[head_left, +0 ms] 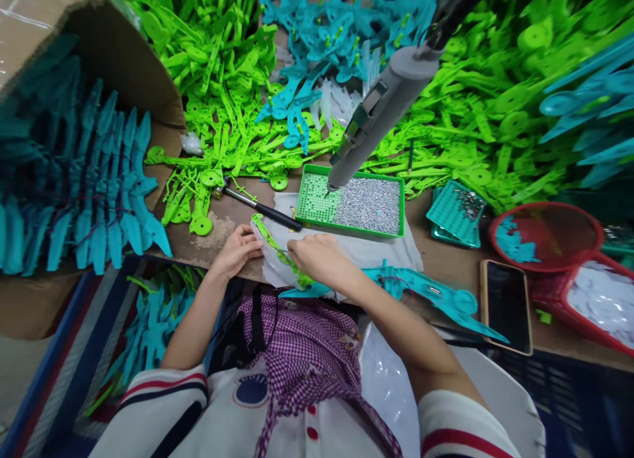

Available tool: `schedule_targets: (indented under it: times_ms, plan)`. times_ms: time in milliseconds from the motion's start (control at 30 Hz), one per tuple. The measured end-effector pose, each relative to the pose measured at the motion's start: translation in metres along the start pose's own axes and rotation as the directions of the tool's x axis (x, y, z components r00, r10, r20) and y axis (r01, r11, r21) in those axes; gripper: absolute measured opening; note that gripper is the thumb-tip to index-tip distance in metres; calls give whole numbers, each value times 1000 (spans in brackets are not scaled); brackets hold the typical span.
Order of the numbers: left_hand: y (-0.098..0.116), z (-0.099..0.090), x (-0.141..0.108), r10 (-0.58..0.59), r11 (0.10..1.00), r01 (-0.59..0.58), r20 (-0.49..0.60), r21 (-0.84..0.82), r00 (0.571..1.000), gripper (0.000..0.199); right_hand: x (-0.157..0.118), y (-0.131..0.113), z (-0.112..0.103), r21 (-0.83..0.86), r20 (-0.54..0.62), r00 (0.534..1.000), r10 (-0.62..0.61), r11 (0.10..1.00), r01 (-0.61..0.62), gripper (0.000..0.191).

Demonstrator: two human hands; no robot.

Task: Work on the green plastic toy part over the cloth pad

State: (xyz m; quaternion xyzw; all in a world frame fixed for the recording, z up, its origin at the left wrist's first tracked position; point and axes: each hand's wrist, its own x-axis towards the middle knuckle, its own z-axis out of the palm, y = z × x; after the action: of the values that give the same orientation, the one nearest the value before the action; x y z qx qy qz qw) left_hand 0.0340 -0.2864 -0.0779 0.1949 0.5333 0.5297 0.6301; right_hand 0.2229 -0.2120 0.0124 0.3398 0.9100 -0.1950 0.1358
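Note:
A long lime-green plastic part [265, 230] lies slanting over a white sheet [384, 252] at the table's front edge. To its left, my left hand [238, 250] has its fingers bent and drawn together, the tips close beside the part; whatever they hold is too small to make out. My right hand [317, 257] is closed over the part's lower end, thumb and finger pinched, and hides what is in them. Beneath and to the right lies a teal plastic piece [436, 288]. Just beyond my hands sits a green tray [402, 210] with many small metal pins.
A grey electric screwdriver [384, 111] hangs over the tray. A hammer [262, 208] lies left of it. Heaped green parts [228, 121] fill the back. Teal pieces stack in a carton [163, 82] at left. A phone [505, 306] and red baskets [547, 233] are at right.

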Motion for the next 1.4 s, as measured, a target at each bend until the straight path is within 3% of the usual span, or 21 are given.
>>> schedule_targets:
  times_ms: [200,300,467,633,800,1033,1167,1400]
  plan:
    - [0,3,1,-1,1000,1,-37,2,999,54,-5,13,30,344,-116,981,156,933,-107,32]
    - [1,3,0,5,1000,-5,-28,14,1000,54,0,12,47,463,-94,983,160,881,-100,29]
    - [-1,2,0,32,999,-32,-58,3,998,63,8,11,59,555,-93,992,88,832,-22,25]
    - [-2,5,-5,69,998,-69,-20,-2,997,97,12,16,67,629,-161,984,76,777,43,24]
    - [-4,6,-6,79,997,-80,-53,-5,995,102,17,19,75,668,-196,978,71,740,80,23]
    - [-1,9,0,48,999,-49,-122,-3,991,86,20,25,78,738,-218,975,40,661,138,23]
    - [1,12,3,48,999,-45,-160,20,986,75,21,25,80,734,-221,975,31,663,145,21]
    - [18,4,17,18,1000,-18,-253,2,967,29,21,23,77,708,-233,972,-14,683,180,18]
